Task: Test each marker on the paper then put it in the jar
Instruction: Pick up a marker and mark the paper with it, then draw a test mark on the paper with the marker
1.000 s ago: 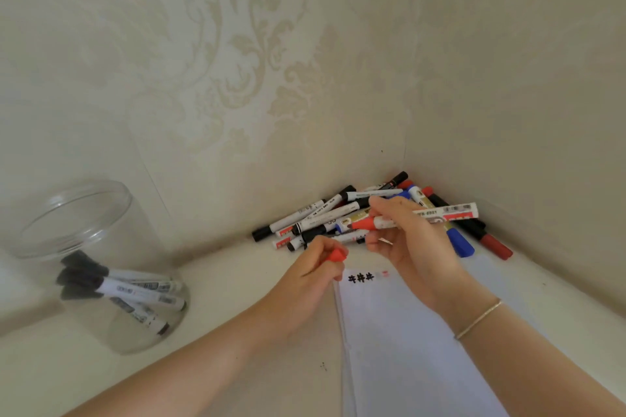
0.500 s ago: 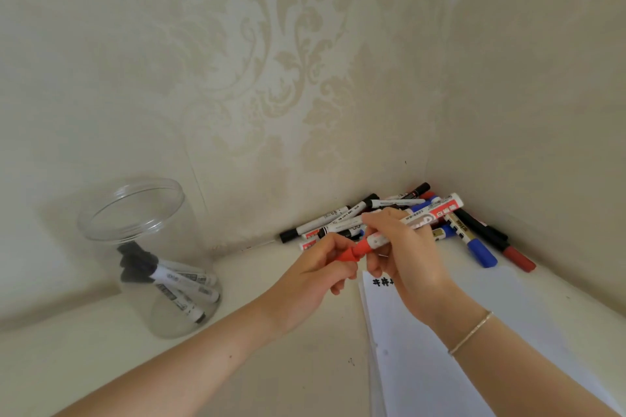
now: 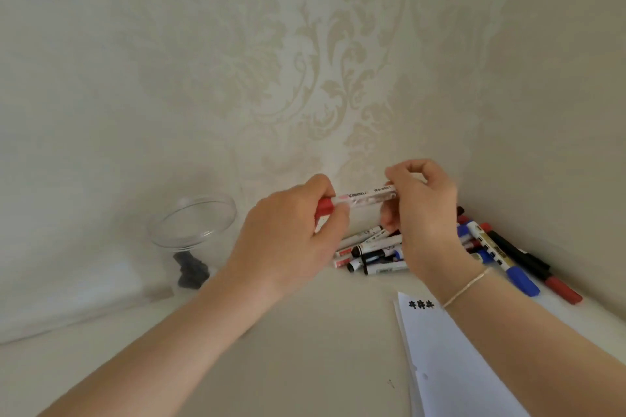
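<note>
Up above the desk (image 3: 305,349), the left hand (image 3: 291,234) clamps its fingers on the red cap (image 3: 324,206) while the right hand (image 3: 423,210) pinches the red marker (image 3: 366,197) barrel. Level and cap-on looks like prep for the jar (image 3: 193,240).

Red-capped marker (image 3: 364,200) — level, jar (image 3: 193,240) upright

Jar (image 3: 193,223): clear glossy plastic, rim catching light. Held marker (image 3: 359,201): smooth white plastic barrel, printed label, red cap slightly shiny. Paper (image 3: 440,366): matt white sheets. Bench (image 3: 305,366): smooth matt cream. Wall (image 3: 305,78): matt damask-patterned wallpaper. Bracelet (image 3: 467,286): thin, metallic glint.
</note>
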Motion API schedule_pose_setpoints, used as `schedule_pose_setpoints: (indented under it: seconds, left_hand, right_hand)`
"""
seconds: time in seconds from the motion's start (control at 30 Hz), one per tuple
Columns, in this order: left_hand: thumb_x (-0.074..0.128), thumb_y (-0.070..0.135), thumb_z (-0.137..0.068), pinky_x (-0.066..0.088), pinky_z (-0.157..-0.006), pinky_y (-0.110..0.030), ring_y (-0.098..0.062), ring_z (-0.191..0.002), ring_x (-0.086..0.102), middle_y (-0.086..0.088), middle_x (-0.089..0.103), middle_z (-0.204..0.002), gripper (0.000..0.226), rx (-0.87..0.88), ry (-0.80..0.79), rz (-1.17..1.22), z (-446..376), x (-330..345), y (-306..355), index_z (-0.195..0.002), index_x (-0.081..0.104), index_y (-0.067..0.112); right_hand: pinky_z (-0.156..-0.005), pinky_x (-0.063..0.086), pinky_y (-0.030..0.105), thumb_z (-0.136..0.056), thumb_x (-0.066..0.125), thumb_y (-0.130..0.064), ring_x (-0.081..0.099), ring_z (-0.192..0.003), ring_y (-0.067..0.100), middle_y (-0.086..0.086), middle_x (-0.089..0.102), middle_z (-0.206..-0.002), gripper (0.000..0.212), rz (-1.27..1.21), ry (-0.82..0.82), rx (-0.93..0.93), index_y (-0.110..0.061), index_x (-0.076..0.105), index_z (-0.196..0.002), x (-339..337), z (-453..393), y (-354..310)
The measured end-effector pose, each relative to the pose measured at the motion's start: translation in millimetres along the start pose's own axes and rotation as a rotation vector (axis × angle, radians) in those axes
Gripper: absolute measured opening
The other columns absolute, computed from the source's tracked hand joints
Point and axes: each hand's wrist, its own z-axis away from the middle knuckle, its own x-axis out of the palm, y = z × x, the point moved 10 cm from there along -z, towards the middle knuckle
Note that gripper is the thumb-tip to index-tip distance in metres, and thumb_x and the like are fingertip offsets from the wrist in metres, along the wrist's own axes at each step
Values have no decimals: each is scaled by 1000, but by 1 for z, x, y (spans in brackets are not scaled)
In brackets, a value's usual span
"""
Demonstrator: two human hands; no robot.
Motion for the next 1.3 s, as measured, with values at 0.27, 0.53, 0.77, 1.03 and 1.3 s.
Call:
schedule_pose_setpoints:
  seconds: [0.27, 0.53, 0.77, 1.03, 1.3]
  left_hand:
    - [44, 29, -86, 20, -39, -19, -25, -34, 18, 3, 16, -39, 40, 39, 248, -451, -9, -56, 5, -49, 29, 20]
    - [49, 27, -89, 21, -40, -22, -22, -35, 26, 4, 28, -40, 34, 76, 131, -534, -7, -45, -10, -58, 38, 18]
    - [70, 19, -85, 56, -62, -31, -14, -69, 72, -1, 73, -76, 15, -275, -50, 429, -15, -74, -63, -87, 56, 15]
    - [45, 10, -96, 53, -61, -44, -21, -68, 67, -12, 65, -85, 16, -154, 289, 66, -25, -159, -86, -107, 38, 20]
    - [48, 20, -90, 49, -69, -42, -25, -70, 62, 0, 64, -78, 10, -167, -223, -403, -26, -97, -106, -98, 41, 20]
  right_hand:
    - [-38, 20, 20, -86, 48, -4, 21, -28, 11, -5, 29, -34, 27, -91, -12, 282, -11, 58, -63, 52, 30, 48]
    - [-31, 17, 15, -88, 42, 1, 17, -28, 9, -3, 22, -38, 34, -194, -109, 444, -11, 47, -56, 72, 47, 76]
    - [-31, 16, 17, -94, 42, -7, 18, -31, 7, -4, 21, -43, 28, -409, -287, 469, -7, 48, -67, 112, 30, 58]
    - [-71, 50, 35, -96, 45, -25, 64, -76, 29, 12, 63, -87, 24, 994, -425, -83, -5, 59, -99, 110, -22, 80]
    - [-97, 36, 33, -95, 42, -10, 46, -123, 26, 6, 50, -129, 30, 1902, -718, -499, -14, 53, -122, 112, -17, 140]
